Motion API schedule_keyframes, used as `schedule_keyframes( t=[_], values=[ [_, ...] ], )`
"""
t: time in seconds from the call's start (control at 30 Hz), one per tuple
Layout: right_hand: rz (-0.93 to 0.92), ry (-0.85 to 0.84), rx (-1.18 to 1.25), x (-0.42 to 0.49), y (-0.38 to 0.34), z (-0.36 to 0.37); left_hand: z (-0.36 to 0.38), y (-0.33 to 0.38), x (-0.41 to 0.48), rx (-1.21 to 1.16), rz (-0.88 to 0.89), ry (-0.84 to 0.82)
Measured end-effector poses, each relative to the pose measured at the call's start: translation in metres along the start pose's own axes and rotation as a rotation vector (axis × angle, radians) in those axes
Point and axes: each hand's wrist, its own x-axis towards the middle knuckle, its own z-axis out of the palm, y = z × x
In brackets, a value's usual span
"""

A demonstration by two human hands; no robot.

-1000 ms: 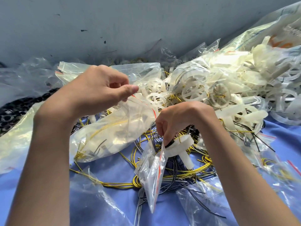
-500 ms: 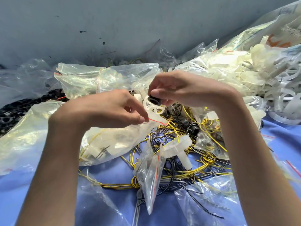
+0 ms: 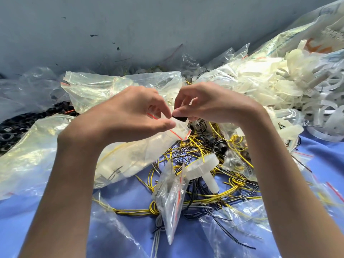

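Bag [image 3: 130,155] lay at desk [image 3: 331,164] centre, mouth pinched open by left grip [image 3: 130,116]; black part [image 3: 179,119] sat at that mouth, clenched in right grip [image 3: 210,107]. Risk: floppy, narrow mouth cd snag part, so it'd drop into wires [image 3: 197,146] below & get lost.

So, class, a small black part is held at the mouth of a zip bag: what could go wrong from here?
The right hand pinches the black part by fingertips only; it might slip into the tangled wires just below and get lost.
The left hand holds just the rim of the bag; the floppy mouth may fold shut, so the part misses.
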Motion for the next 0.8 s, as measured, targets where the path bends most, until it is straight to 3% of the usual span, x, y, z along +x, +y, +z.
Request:
schedule_keyframes(
  t=[0.17,0.4,0.57,0.8],
  values=[
    [-0.077,-0.015,0.026,0.004,-0.006,0.010,-0.001,0.001,0.000,0.013,0.059,0.076],
    [-0.090,-0.264,0.051,0.003,-0.009,0.012,-0.007,-0.004,-0.003,-0.025,0.072,0.150],
    [0.003,-0.260,0.079,0.000,-0.006,0.005,-0.015,-0.005,-0.007,-0.051,0.033,0.160],
    [0.045,-0.264,-0.107,-0.001,0.003,0.005,-0.021,-0.017,-0.011,0.013,-0.015,0.119]
  ],
)
